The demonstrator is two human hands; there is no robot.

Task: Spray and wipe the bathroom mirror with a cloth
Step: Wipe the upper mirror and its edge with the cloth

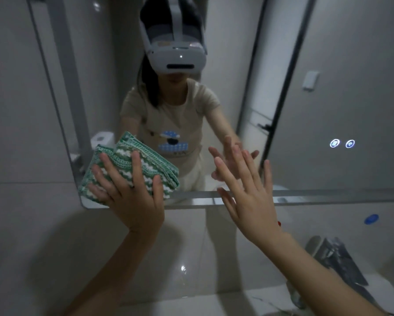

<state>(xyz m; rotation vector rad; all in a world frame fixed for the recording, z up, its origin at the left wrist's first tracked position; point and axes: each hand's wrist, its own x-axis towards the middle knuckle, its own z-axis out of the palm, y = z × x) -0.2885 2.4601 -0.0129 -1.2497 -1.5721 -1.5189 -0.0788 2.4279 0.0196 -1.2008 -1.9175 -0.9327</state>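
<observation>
Your left hand [132, 192] is pressing the green-and-white cloth [132, 165] flat-fingered against the mirror [305, 133] at its lower left corner; your right hand [250, 195] is spreading open, perhaps touching the glass.

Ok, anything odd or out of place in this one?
Nothing stands out. The left hand presses a folded green-and-white cloth flat against the mirror's lower left corner; the right hand is spread open at the glass, holding nothing.

One wall mirror [305, 110], one folded green-and-white cloth [132, 165], two bare hands, left [132, 197] and right [248, 197], two lit round touch buttons [342, 143], one blue disc [371, 219].
</observation>
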